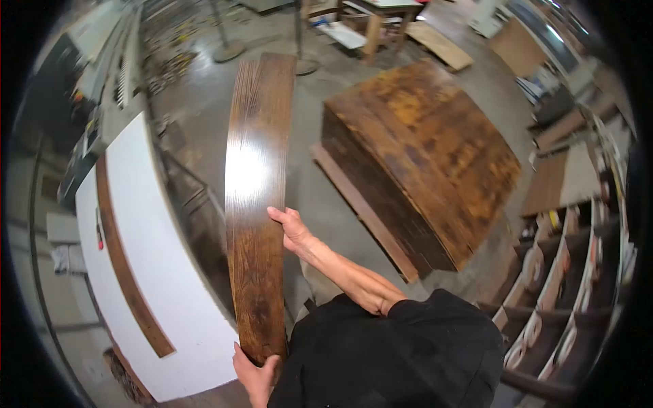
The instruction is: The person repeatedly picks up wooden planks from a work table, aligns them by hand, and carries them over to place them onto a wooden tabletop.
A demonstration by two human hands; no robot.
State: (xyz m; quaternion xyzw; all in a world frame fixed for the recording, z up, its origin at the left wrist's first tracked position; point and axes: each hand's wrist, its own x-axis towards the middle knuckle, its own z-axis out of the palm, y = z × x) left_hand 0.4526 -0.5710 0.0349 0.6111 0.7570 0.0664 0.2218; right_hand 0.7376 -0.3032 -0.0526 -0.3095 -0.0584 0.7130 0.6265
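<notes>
A long dark-brown wooden board with visible grain stretches away from me, and light glares off its upper face. My right hand grips its right edge near the middle, thumb on top and the other fingers hidden underneath. At the near end, my left hand is closed around the board, thumb on the right and fingers on the left. Left of the board, a white-topped table carries a narrow brown strip and a slim tool with a red end.
A large stack of brown wooden panels stands on the floor to the right. Shelves with tape-like rolls line the lower right. Pole stands and a wooden table are farther back. Machinery runs along the left.
</notes>
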